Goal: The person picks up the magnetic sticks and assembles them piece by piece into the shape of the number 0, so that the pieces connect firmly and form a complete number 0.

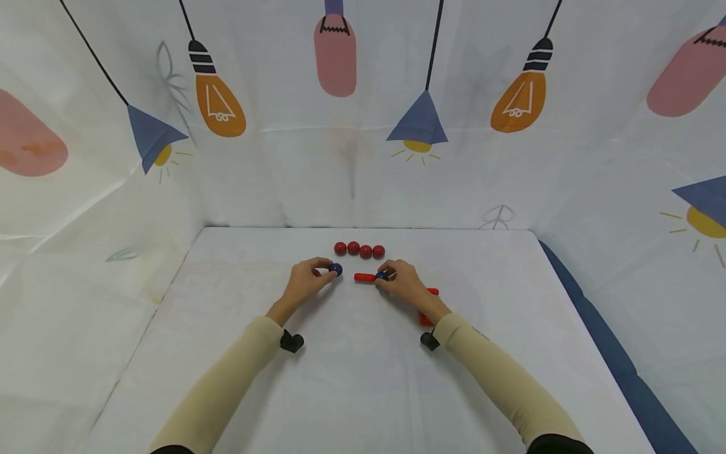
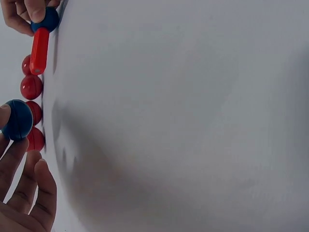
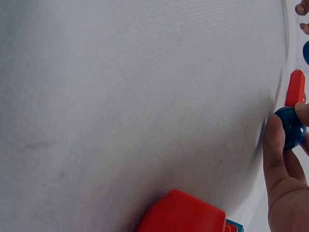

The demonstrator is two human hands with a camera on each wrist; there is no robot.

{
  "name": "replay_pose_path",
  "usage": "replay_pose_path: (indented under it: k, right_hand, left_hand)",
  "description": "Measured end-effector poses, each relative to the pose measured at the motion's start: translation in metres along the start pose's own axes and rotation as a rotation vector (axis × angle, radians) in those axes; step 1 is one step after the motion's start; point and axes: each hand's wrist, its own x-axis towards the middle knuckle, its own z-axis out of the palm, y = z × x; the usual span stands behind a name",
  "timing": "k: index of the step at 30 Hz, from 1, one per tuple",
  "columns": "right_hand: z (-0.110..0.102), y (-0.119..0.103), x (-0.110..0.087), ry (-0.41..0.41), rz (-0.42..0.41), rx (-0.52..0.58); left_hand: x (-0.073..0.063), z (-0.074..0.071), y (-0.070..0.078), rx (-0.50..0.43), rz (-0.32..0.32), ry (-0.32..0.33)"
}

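A dark blue ball [image 1: 336,270] is pinched between the thumb and fingers of my left hand [image 1: 306,280]. My right hand [image 1: 404,282] pinches a second blue ball [image 3: 291,126], from which a short red rod [image 1: 365,277] sticks out to the left. The rod's free end points toward the left-hand ball, with a gap between them. In the left wrist view the rod [image 2: 39,50] shows ridged sides and a small mark in its end face. Just beyond both hands, several red balls [image 1: 365,251] lie in a row on the white table.
Under and beside my right forearm lie red pieces [image 1: 426,320], partly hidden by it. The right wrist view shows a red block [image 3: 181,212] close up, with a small teal piece [image 3: 234,225] at its edge. A printed white cloth [image 1: 351,164] hangs behind the table.
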Motion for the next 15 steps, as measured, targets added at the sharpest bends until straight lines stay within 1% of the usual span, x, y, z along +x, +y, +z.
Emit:
replay_pose_path:
  k: [6, 10, 15]
  right_hand:
    - [0.000, -0.001, 0.000, 0.004, 0.001, 0.001]
    - [0.000, -0.003, 0.000, -0.002, 0.014, 0.007]
    - [-0.001, -0.003, 0.000, -0.008, 0.034, 0.010]
  left_hand:
    - [-0.003, 0.010, -0.003, 0.004, 0.006, -0.005]
    - [-0.005, 0.015, 0.000, -0.007, -0.005, -0.013]
    - [-0.005, 0.021, 0.004, 0.001, 0.015, -0.021]
